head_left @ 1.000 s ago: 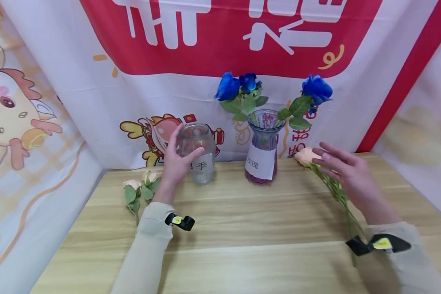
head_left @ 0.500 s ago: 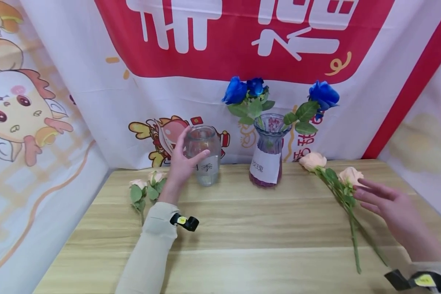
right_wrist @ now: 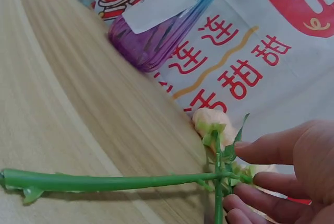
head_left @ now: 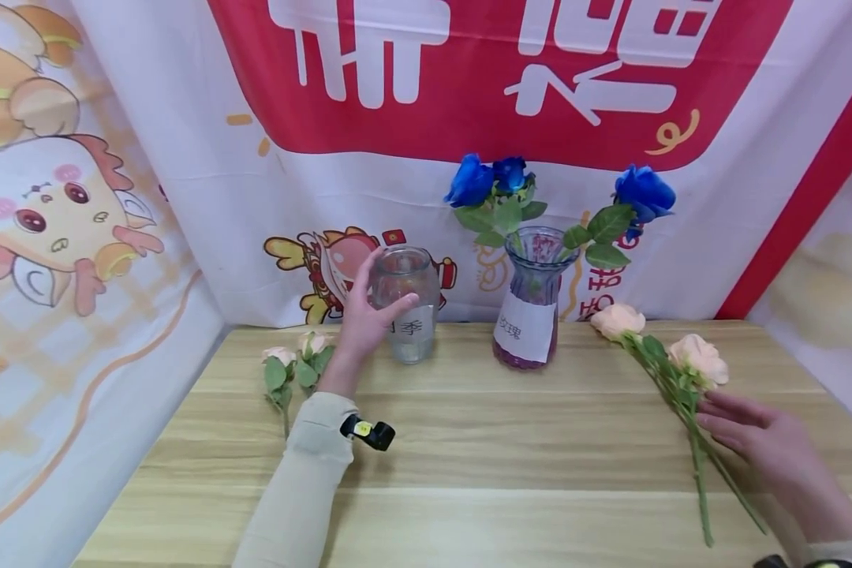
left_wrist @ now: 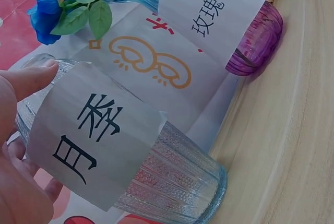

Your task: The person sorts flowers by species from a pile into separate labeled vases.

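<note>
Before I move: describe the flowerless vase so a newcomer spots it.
Start at the red-and-white backdrop and the wooden table in front of it. Near the table's far edge, just left of centre in the head view, a clear glass vase stands upright in the left grip. Unlike the purple-bottomed vase beside it, which holds blue roses, this one holds no flowers.

Jar (left_wrist: 175, 174): glossy ribbed glass. 2 labels (left_wrist: 99, 138): matt paper. Table (head_left: 511, 450): wood-grained. Backdrop (head_left: 358, 185): cloth.
</note>
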Action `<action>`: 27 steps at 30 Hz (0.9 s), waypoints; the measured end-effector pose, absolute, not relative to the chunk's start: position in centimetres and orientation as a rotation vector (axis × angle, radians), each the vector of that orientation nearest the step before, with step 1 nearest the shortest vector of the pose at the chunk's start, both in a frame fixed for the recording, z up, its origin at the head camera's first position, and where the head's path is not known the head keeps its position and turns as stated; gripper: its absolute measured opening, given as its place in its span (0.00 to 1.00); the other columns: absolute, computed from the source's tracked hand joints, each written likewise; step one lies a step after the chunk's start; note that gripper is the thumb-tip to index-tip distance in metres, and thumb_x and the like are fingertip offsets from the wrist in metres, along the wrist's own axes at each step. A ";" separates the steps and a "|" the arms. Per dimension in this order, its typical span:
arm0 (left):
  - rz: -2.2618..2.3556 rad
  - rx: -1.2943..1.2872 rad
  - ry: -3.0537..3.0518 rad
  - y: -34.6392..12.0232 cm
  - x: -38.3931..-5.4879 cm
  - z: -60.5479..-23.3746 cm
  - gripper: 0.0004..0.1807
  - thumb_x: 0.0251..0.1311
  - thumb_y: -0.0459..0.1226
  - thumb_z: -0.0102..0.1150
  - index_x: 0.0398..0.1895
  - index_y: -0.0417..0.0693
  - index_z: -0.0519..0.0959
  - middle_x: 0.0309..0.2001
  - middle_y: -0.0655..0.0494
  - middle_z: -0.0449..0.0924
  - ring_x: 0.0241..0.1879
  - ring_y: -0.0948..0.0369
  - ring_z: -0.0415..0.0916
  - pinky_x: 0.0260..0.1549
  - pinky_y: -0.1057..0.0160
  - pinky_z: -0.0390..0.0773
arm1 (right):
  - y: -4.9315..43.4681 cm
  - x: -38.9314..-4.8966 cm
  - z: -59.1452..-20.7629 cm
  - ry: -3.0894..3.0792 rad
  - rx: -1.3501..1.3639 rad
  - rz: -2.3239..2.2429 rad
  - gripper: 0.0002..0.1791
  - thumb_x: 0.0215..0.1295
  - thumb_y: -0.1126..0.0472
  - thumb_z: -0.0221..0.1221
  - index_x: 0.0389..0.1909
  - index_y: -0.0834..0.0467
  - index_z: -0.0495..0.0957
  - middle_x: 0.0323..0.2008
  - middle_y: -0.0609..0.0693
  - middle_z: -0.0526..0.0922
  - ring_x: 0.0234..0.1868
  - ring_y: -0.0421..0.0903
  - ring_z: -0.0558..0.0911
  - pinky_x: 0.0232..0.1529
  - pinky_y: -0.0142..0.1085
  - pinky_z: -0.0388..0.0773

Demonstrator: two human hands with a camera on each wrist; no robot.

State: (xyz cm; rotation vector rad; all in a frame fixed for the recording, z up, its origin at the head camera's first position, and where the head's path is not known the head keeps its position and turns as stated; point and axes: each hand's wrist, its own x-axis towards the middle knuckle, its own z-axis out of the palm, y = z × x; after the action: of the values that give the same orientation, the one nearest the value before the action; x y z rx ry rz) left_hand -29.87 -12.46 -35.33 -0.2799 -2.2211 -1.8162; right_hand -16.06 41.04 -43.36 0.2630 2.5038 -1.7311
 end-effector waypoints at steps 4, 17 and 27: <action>-1.828 -0.291 -2.221 -12.0 -29.7 -35.2 0.50 0.63 0.46 0.77 0.84 0.69 0.58 0.81 0.59 0.63 0.81 0.53 0.58 0.79 0.37 0.62 | 41.3 -15.8 -43.5 2.598 0.359 -1.552 0.44 0.71 0.42 0.67 0.81 0.58 0.64 0.42 0.13 0.82 0.44 0.07 0.71 0.40 0.12 0.71; -1.826 -0.300 -2.203 -12.2 -29.6 -35.3 0.49 0.63 0.44 0.77 0.83 0.69 0.59 0.80 0.58 0.63 0.81 0.53 0.59 0.79 0.37 0.62 | 40.7 -16.1 -43.5 2.693 0.447 -1.348 0.50 0.64 0.35 0.70 0.79 0.58 0.67 0.38 0.13 0.81 0.41 0.08 0.65 0.39 0.19 0.63; -1.830 -0.304 -2.197 -12.2 -29.6 -35.4 0.50 0.62 0.43 0.77 0.84 0.66 0.58 0.80 0.57 0.63 0.80 0.51 0.59 0.79 0.35 0.62 | 40.4 -16.8 -42.9 2.632 0.597 -1.308 0.53 0.62 0.33 0.71 0.80 0.57 0.65 0.37 0.25 0.87 0.55 0.40 0.82 0.51 0.35 0.72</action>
State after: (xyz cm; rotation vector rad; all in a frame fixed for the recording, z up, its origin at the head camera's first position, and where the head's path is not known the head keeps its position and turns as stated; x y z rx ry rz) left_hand -29.56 -12.23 -35.35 -0.3037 -2.1970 -1.8303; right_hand -16.80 40.38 -42.88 0.5972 2.6315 -1.3082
